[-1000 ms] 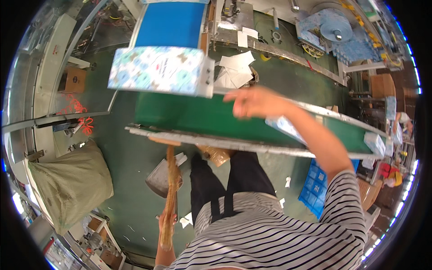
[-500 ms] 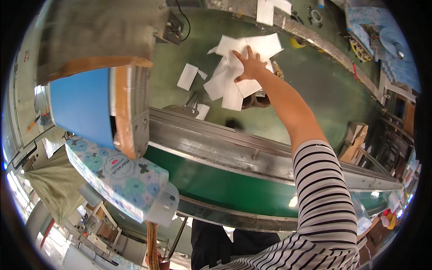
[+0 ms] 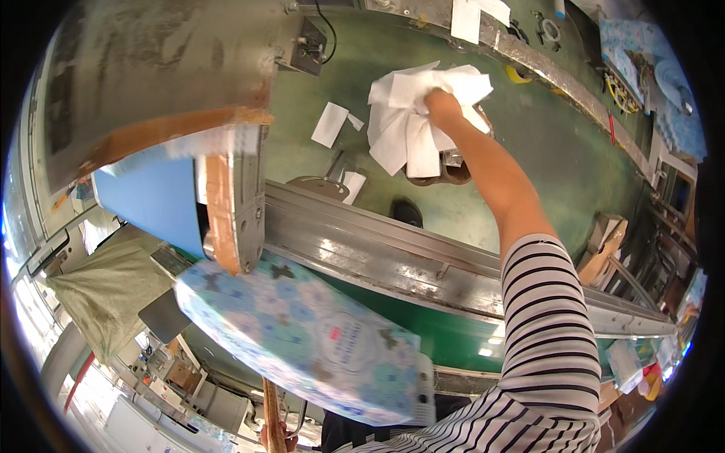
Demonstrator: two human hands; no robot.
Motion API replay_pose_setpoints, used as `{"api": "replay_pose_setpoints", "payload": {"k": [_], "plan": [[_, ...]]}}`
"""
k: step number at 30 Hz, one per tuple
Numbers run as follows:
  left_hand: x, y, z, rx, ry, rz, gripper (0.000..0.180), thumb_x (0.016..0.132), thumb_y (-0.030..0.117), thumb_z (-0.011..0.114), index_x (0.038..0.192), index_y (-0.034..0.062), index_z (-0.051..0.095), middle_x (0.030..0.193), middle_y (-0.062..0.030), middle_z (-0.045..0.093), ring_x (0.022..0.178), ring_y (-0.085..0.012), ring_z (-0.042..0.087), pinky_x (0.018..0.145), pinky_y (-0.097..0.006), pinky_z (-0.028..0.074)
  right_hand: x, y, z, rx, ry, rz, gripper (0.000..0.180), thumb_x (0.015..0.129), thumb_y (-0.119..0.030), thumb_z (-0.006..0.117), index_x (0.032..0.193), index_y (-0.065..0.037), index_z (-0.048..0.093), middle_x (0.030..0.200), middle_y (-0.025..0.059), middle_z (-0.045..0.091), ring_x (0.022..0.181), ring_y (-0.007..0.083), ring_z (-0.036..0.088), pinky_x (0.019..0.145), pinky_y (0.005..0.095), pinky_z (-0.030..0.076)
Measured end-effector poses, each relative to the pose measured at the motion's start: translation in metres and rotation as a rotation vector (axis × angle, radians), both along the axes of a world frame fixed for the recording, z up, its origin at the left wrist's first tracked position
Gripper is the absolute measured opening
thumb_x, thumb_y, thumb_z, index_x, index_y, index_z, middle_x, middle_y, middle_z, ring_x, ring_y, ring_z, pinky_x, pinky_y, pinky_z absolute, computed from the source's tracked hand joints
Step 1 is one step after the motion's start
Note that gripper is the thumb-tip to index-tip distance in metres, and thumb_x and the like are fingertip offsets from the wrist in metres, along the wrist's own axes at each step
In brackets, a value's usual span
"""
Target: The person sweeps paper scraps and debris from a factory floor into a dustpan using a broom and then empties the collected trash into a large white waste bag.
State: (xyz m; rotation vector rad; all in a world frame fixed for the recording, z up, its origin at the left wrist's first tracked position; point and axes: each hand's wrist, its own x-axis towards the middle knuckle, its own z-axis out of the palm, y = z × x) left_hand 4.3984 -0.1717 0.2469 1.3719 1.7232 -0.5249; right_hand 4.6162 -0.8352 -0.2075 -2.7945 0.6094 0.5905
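Note:
My right hand [image 3: 442,104] reaches over the metal rail and sinks into a heap of white paper sheets [image 3: 393,94]. The sheets gather and fold around it, and its fingertips are hidden among them; the hand looks closed on the paper. Beneath the heap, brown rounded objects [image 3: 455,172] show in part. Closer to me, a tissue pack [image 3: 302,332] in blue floral wrap lies over the green conveyor belt [image 3: 393,313], slightly blurred. My left hand is out of the picture.
A blue belt [image 3: 155,200] with a metal side plate [image 3: 253,204] stands at the left. The metal rail [image 3: 362,253] runs between me and the heap. Loose white paper [image 3: 330,124] and a dark shoe [image 3: 406,212] are on the green floor. A cardboard piece [image 3: 602,245] stands at right.
My right hand, spread flat on the sheets before, has closed into them, and the paper has bunched up around it. The floral tissue pack has slid right, away from the blue belt.

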Motion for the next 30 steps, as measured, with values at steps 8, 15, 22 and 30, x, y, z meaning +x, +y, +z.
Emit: {"api": "replay_pose_setpoints", "payload": {"k": [8,15,22,30], "plan": [[0.005,0.008,-0.002,-0.073,-0.031,-0.033,0.033,0.081,0.044,0.047,0.099,0.0170,0.054,0.073,-0.0040,0.060,0.057,-0.0156,0.058,0.052,-0.033,0.051,-0.108,-0.029,0.057,0.007,0.344,0.387,0.024,0.059,-0.008,0.065,0.083,-0.008,0.061,0.080,0.0115,0.062,0.079,0.0289,0.061,0.067,0.0372,0.048],[0.008,0.003,0.001,-0.083,-0.018,-0.052,0.032,0.081,0.044,0.047,0.099,0.0176,0.053,0.072,-0.0038,0.060,0.056,-0.0154,0.058,0.051,-0.033,0.051,-0.069,-0.014,0.108,0.059,0.513,0.580,0.095,0.060,-0.009,0.070,0.137,-0.024,0.016,0.076,0.0072,0.061,0.071,0.0232,0.062,0.056,0.0335,0.046],[0.011,-0.011,0.008,-0.052,0.019,-0.062,0.032,0.081,0.043,0.048,0.099,0.0183,0.053,0.072,-0.0037,0.060,0.055,-0.0151,0.057,0.050,-0.033,0.051,0.008,0.049,0.062,0.248,0.298,0.470,0.073,0.079,-0.003,0.049,0.130,-0.047,0.023,0.091,0.0110,0.058,0.083,0.0261,0.060,0.072,0.0372,0.047],[0.009,-0.006,0.010,-0.098,0.005,-0.080,0.031,0.081,0.043,0.048,0.099,0.0190,0.053,0.072,-0.0036,0.060,0.054,-0.0148,0.057,0.048,-0.033,0.051,-0.050,0.002,0.062,0.215,0.107,0.478,0.023,0.080,-0.014,0.045,0.097,-0.008,0.058,0.100,0.0116,0.058,0.089,0.0299,0.057,0.075,0.0386,0.046]]}}
